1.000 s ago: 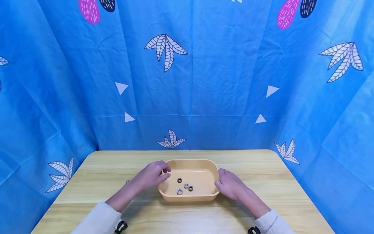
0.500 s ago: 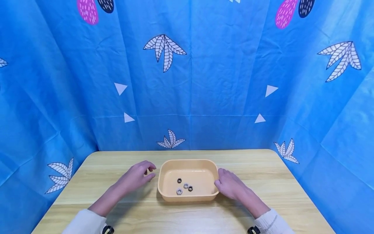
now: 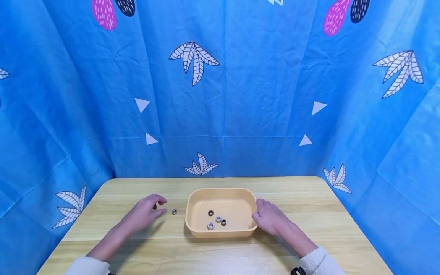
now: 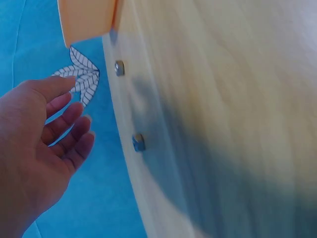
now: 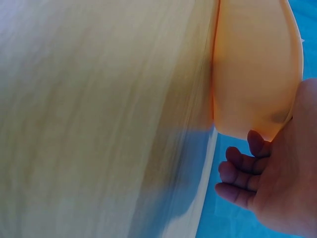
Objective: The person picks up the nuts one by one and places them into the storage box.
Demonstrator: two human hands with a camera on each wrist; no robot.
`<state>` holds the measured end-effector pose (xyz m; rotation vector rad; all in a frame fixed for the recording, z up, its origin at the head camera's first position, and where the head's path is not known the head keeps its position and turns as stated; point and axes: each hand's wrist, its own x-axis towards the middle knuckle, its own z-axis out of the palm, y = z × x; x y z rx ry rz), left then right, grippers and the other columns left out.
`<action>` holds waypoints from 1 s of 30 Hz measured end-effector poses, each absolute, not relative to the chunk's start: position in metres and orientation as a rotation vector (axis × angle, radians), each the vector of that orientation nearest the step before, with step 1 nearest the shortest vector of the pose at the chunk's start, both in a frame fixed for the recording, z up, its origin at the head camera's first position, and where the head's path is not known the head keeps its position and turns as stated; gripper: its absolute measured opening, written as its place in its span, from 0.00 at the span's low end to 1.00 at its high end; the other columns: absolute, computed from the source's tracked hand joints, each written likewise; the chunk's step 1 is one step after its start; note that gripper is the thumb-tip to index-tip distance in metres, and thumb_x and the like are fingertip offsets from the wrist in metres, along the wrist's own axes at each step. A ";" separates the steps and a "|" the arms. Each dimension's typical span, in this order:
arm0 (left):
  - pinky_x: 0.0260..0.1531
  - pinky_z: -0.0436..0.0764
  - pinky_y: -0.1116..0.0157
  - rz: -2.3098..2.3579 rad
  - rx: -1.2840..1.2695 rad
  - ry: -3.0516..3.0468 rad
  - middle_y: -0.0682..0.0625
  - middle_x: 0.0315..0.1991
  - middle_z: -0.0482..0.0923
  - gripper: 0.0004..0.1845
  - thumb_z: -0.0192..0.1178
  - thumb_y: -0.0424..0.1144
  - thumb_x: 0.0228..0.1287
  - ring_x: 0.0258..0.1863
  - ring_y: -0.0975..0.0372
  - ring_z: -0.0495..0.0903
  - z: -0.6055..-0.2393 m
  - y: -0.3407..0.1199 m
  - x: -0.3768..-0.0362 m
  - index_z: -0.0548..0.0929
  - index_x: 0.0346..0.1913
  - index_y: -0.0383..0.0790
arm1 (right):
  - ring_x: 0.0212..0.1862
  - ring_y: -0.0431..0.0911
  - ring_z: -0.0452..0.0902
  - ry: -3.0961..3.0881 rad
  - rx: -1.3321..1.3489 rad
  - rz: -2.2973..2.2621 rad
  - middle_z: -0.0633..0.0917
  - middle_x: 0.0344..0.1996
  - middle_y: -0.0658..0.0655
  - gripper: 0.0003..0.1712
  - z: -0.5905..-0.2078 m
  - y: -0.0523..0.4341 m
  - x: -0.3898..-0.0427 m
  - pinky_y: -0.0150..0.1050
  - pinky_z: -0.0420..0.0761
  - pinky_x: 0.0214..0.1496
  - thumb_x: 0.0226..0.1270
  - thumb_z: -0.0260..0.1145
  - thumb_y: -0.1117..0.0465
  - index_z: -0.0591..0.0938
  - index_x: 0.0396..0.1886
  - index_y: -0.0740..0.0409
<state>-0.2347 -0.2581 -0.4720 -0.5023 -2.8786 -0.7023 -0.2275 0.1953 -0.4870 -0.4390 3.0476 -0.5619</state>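
Observation:
A pale orange plastic bin (image 3: pixel 221 234) stands on the table with several hex nuts inside, some silver, some dark. My right hand (image 3: pixel 273 217) grips the bin's right rim, thumb on the inner side; in the right wrist view the fingers (image 5: pixel 242 166) curl beside the outer wall. To the left of the bin, my left hand (image 3: pixel 146 214) is held over the table with loosely bent fingers and nothing in them. A silver nut (image 3: pixel 174 211) lies on the table between that hand and the bin. The left wrist view shows a second nut (image 4: pixel 138 142), hidden from the head view.
The wooden table (image 3: pixel 220 256) has rounded far corners. A blue patterned curtain (image 3: pixel 254 95) hangs behind it and along both sides.
My left hand has moved left, from the bin's left rim to over the table. The nut beside the bin has come into view. My right hand stays on the rim.

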 end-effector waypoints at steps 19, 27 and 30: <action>0.44 0.83 0.61 -0.698 -0.424 -2.878 0.46 0.48 0.85 0.18 0.74 0.37 0.60 0.45 0.57 0.83 -0.501 -0.305 -0.229 0.86 0.51 0.35 | 0.31 0.45 0.67 3.066 -0.474 -0.533 0.73 0.29 0.51 0.09 -0.490 0.196 -0.229 0.40 0.69 0.35 0.71 0.56 0.58 0.75 0.41 0.59; 0.49 0.83 0.54 -0.764 -0.372 -2.923 0.44 0.48 0.85 0.19 0.73 0.41 0.62 0.49 0.53 0.83 -0.511 -0.314 -0.234 0.86 0.52 0.35 | 0.32 0.45 0.67 3.070 -0.482 -0.533 0.73 0.29 0.52 0.09 -0.491 0.196 -0.229 0.40 0.70 0.36 0.71 0.56 0.58 0.75 0.42 0.60; 0.50 0.83 0.54 -0.821 -0.335 -2.938 0.44 0.48 0.85 0.18 0.73 0.43 0.63 0.49 0.53 0.83 -0.514 -0.315 -0.236 0.86 0.51 0.36 | 0.32 0.45 0.67 3.069 -0.485 -0.537 0.73 0.29 0.52 0.09 -0.490 0.196 -0.229 0.40 0.70 0.36 0.71 0.56 0.58 0.75 0.41 0.60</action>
